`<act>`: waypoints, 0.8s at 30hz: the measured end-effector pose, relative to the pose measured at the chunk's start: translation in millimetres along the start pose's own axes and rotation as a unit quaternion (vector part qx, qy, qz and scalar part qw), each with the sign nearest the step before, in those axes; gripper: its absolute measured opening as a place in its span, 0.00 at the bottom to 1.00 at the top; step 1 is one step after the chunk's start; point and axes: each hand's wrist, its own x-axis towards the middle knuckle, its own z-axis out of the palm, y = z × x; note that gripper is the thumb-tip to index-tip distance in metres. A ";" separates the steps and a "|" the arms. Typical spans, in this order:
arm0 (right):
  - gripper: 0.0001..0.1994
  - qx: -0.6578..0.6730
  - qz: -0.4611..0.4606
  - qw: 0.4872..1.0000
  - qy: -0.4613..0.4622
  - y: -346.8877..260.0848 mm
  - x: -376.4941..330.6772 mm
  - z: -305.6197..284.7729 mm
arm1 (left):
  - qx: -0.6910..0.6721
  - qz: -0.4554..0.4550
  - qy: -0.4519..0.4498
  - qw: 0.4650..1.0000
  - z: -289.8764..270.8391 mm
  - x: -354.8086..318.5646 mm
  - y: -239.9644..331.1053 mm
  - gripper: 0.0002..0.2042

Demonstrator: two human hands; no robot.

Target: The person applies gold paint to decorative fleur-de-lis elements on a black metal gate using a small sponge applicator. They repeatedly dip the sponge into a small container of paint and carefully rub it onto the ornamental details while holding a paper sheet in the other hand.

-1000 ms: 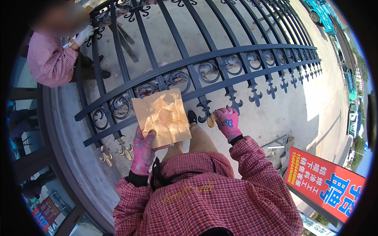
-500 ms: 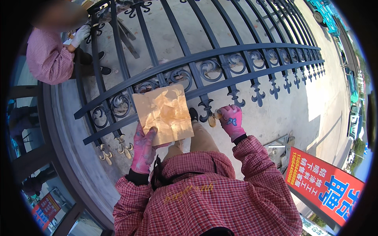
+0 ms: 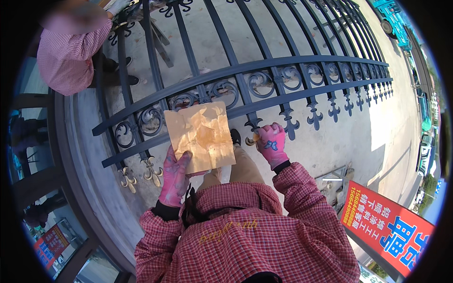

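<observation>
My left hand (image 3: 175,177), in a pink glove, grips the lower left part of a creased brown cardboard sheet (image 3: 198,137), thumb on top. Shiny gold paint covers the sheet's middle. To the right, my gloved right hand (image 3: 272,144) is closed at a fleur-de-lis finial of the dark metal fence panel (image 3: 240,109). A gold-coloured curl (image 3: 253,138) shows beside its fingers, which hide the rest of the tip and whatever they pinch. Two finials at the left, one of them this gold finial (image 3: 152,172), have gold tips; those farther right are dark.
A co-worker (image 3: 71,56) in a checked top stands at the far left beside the panel. Glass doors (image 3: 35,160) line the left side. A red sign (image 3: 384,226) stands at the lower right, near metal scraps (image 3: 332,179). A turquoise vehicle (image 3: 394,23) is at the far right.
My right hand has moved slightly left and onto the finial, covering more of its tip. The cardboard stays in my left hand. The co-worker's gloved hand has moved up and away along the panel.
</observation>
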 end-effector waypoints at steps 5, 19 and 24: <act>0.12 0.052 -0.136 0.989 0.013 -3.3 -6.2 5.6 | 0.011 -0.001 0.011 1.000 -6.6 1.1 -1.1 0.24; 0.11 0.049 0.022 0.997 0.054 2.1 6.3 4.6 | 0.030 -0.007 0.025 0.999 -8.8 2.7 1.3 0.25; 0.11 0.067 0.069 0.993 0.074 20.6 6.7 3.8 | 0.033 0.009 0.038 0.999 -5.6 2.3 3.6 0.24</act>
